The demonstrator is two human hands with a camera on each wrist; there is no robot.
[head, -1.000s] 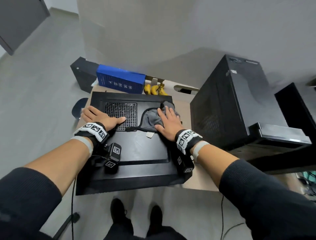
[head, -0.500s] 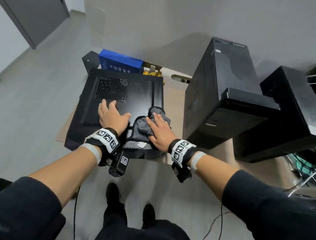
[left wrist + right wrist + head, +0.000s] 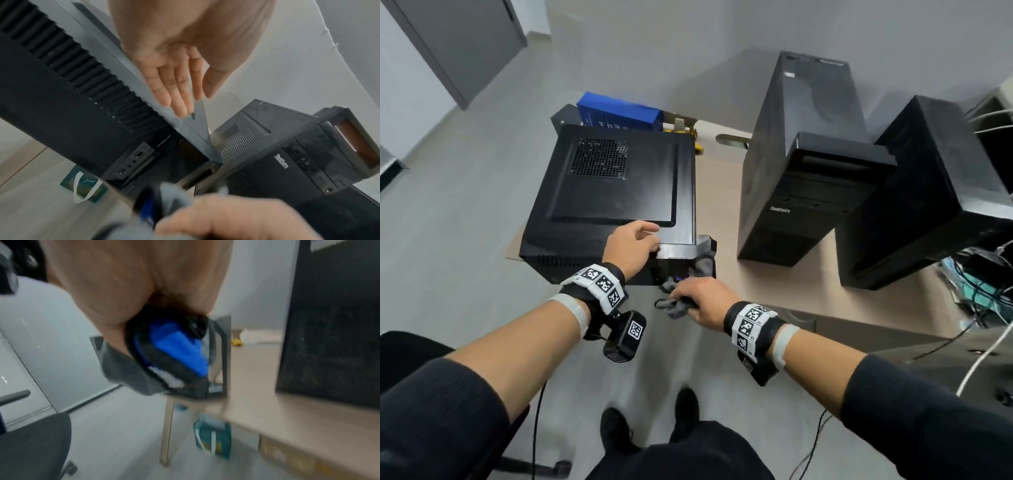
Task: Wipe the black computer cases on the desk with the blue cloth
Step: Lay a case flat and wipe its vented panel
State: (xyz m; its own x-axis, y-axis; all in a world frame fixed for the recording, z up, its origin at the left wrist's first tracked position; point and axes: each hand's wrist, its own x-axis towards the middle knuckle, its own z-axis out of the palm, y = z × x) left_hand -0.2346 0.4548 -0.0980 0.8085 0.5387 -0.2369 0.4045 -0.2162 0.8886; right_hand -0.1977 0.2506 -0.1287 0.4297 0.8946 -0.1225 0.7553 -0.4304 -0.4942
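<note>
I steady the flat-lying computer case (image 3: 616,192) with my left hand (image 3: 631,248), fingers straight and relaxed on its near top edge, gripping nothing. My right hand (image 3: 703,299) is clenched round the bunched cloth (image 3: 678,306), grey outside with a blue face showing in the right wrist view, just in front of the case's front panel, below its near right corner.

The case lies on the desk (image 3: 726,205) with its front end reaching past the desk's near edge, as far as I can judge from the head view. That is my main worry: a hard downward wipe on the overhanging end, or a push from the steadying hand, could tip or slide the case off toward the floor.

The front panel carries ports and sockets, plain in the left wrist view; the cloth's loose hem and its white tag could snag there and jerk the case.

To the right of the flat case stand two upright towers (image 3: 801,161), the nearer one just beside it across a strip of bare desk. A wide sweep of my right arm could knock that tower, or drag the cables (image 3: 986,284) lying beyond the towers.

Both wrist views are blurred, so I cannot tell how firmly the cloth is held.
</note>
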